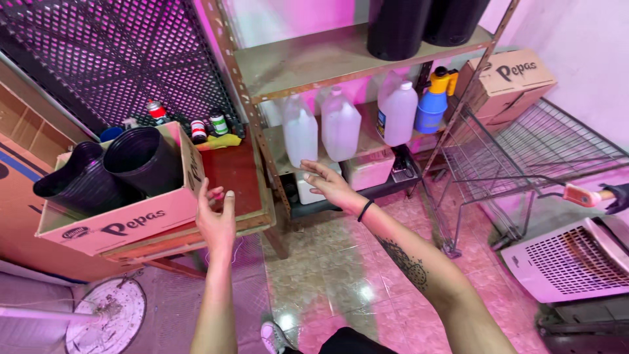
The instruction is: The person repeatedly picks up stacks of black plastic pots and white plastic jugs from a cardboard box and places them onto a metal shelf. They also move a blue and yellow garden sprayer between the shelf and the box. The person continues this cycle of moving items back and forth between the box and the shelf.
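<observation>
Nearest me, my left hand (pixel 216 219) is raised, palm up, fingers loosely curled; a small pink thing (pixel 217 195) sits at the fingertips, but I cannot tell whether it is pinched or only behind them. It hovers just in front of the red table (pixel 237 176), beside the box (pixel 131 219).

My right hand (pixel 329 185) is open and empty, fingers spread, a black band (pixel 365 210) on the wrist. It reaches toward the lower shelf (pixel 367 190) and touches nothing.

The cardboard box stands on the table's left end and holds two stacks of black pots (pixel 141 160), leaning, mouths up and empty as far as I see. Behind it stand small cans (pixel 198 130) and a yellow cloth (pixel 223 140).

Farther off, three white jugs (pixel 341 124) stand on the middle shelf, their fill hidden, with a blue and yellow bottle (pixel 432 105) to their right. Black pots (pixel 396 26) sit on the top shelf. A second box (pixel 508 78) rests behind a wire cart (pixel 524 154).
</observation>
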